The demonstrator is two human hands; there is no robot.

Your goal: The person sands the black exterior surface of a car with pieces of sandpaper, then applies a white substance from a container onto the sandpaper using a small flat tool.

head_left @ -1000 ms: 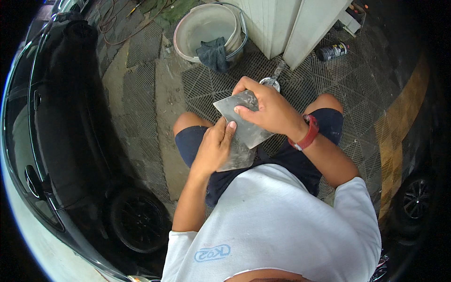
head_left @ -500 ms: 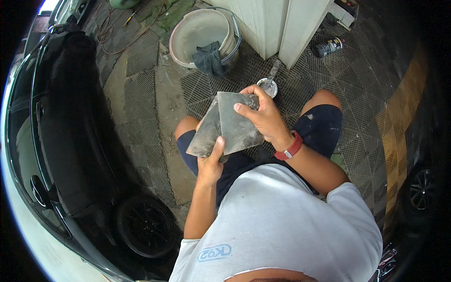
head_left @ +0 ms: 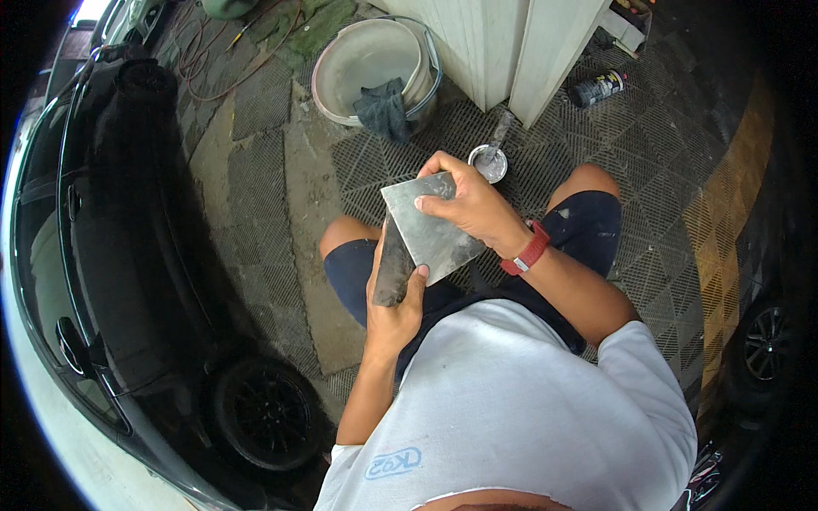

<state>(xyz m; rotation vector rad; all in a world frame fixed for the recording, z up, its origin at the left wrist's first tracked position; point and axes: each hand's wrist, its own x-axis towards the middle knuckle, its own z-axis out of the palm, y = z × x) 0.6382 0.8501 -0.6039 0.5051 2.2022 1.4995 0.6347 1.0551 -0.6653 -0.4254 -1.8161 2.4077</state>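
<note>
Two flat grey smeared plates are held over my lap, one overlapping the other. My right hand [head_left: 477,204] grips the upper, lighter, roughly square plate [head_left: 439,228], thumb on top and fingers around its far edge. Below it, my left hand [head_left: 394,322] is wrapped round the darker plate [head_left: 394,268], much of which is hidden under the upper one. My left thumb touches the upper plate's near corner. Just beyond my right hand stands a small open tin [head_left: 488,164] of greyish paste, with a smeared flat stick [head_left: 503,128] by its far rim.
A pale bucket [head_left: 328,98] with a dark cloth [head_left: 385,111] over its rim stands ahead, beside white panels [head_left: 550,51]. A black bottle [head_left: 596,88] lies at far right. A black car [head_left: 128,281] fills the left. A hose [head_left: 200,85] trails over the floor mats.
My left hand has moved right, bringing the darker plate further under the upper one and tilting it more steeply. The upper plate has turned and shifted slightly left at its far corner.
</note>
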